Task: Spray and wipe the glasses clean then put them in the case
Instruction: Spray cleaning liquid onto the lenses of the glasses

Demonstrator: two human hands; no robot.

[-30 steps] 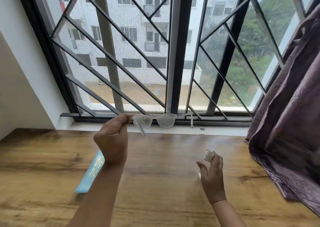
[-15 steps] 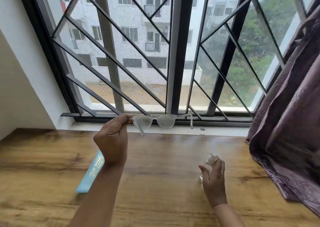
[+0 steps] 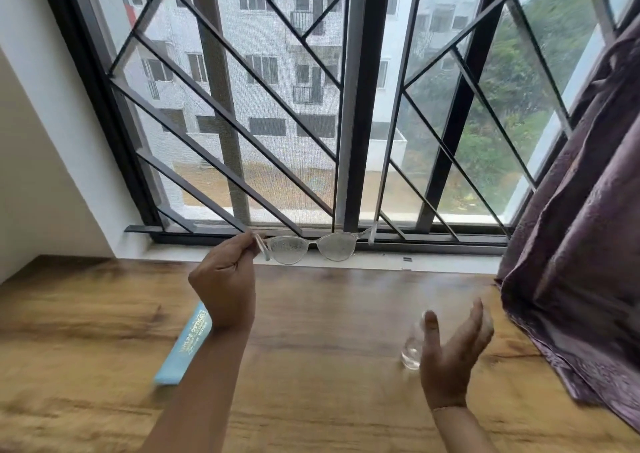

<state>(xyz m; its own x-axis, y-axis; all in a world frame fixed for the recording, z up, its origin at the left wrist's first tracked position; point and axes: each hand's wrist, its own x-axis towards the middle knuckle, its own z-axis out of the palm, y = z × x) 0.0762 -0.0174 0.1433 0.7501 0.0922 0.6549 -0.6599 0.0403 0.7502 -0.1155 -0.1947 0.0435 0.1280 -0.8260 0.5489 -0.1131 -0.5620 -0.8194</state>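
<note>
Left hand (image 3: 221, 290) pinches the clear-framed glasses (image 3: 311, 247) by one temple end, raised before the window sill — lenses misted with droplets. Right hand (image 3: 450, 348) is spread open, holding nothing; the clear spray bottle (image 3: 412, 345) stands on the wooden table (image 3: 311, 383) just beside it. Blue case (image 3: 185, 347) lies under the left forearm.

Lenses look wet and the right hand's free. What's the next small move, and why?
Probably reach the open right hand for a wiping cloth, though none shows here. The glasses, pinched by the left hand, carry droplets on both lenses, and the spray bottle stands released on the table.
</note>
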